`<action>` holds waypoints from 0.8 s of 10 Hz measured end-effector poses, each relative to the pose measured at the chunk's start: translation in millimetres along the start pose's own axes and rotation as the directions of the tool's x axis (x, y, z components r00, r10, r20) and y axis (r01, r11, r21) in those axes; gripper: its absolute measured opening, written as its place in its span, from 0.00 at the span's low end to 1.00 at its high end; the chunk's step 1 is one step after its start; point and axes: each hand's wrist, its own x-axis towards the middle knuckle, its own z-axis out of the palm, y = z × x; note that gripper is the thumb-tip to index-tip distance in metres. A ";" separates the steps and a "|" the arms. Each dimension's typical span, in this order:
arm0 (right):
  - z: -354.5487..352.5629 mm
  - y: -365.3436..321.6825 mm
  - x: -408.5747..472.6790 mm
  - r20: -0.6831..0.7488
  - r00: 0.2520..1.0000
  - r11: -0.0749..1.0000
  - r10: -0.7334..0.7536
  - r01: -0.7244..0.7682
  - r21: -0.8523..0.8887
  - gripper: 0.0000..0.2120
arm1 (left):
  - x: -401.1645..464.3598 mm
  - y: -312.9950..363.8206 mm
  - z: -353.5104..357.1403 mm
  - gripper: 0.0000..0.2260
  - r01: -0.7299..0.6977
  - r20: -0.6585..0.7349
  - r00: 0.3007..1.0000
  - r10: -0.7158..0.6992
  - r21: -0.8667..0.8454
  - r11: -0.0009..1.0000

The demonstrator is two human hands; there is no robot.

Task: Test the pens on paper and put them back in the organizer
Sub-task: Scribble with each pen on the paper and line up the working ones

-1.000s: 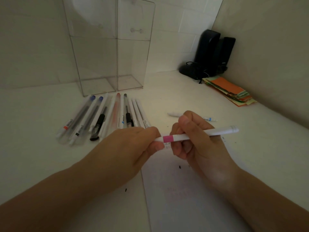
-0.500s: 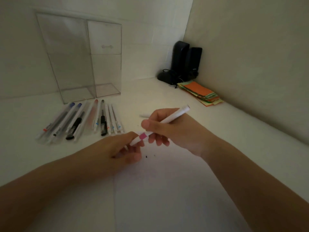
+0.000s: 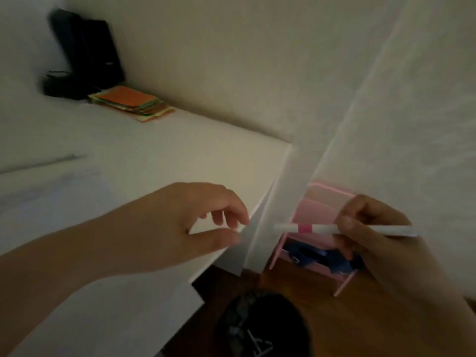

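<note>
I see my right hand (image 3: 371, 235) gripping the pen (image 3: 345, 230) level, its tip toward my left hand (image 3: 190, 228), whose loosely curled fingers hold nothing.

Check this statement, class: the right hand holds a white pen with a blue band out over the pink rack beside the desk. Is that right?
Not quite. The head view shows the band on the white pen is pink, not blue. The rest stands: the right hand holds it over the pink rack beside the desk.

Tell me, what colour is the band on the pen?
Pink, on a white pen; the head view shows it.
</note>
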 end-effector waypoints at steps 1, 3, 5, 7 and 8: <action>-48.8 27.0 -46.8 -0.088 0.978 0.963 0.191 -0.204 -0.175 0.09 | 44.6 9.8 46.4 0.16 -0.121 0.201 0.973 0.116 0.012 0.993; -86.2 107.2 -81.1 -0.061 0.875 0.753 0.479 -0.446 -0.484 0.05 | 83.7 16.1 98.9 0.15 -0.177 0.442 0.889 0.119 0.094 0.980; -85.7 122.0 -54.6 -0.108 0.918 0.656 0.381 -0.351 -0.668 0.06 | 92.6 16.3 89.7 0.22 -0.151 0.293 0.946 0.139 0.017 0.988; -46.6 66.2 2.8 0.047 0.989 0.862 0.137 -0.095 -0.499 0.07 | 46.6 -18.3 44.6 0.19 0.140 0.056 0.987 -0.148 0.136 0.981; -1.1 29.9 36.2 0.172 0.985 0.945 0.015 0.043 -0.324 0.04 | -7.8 -56.0 3.9 0.17 0.282 -0.040 0.959 -0.280 0.199 0.939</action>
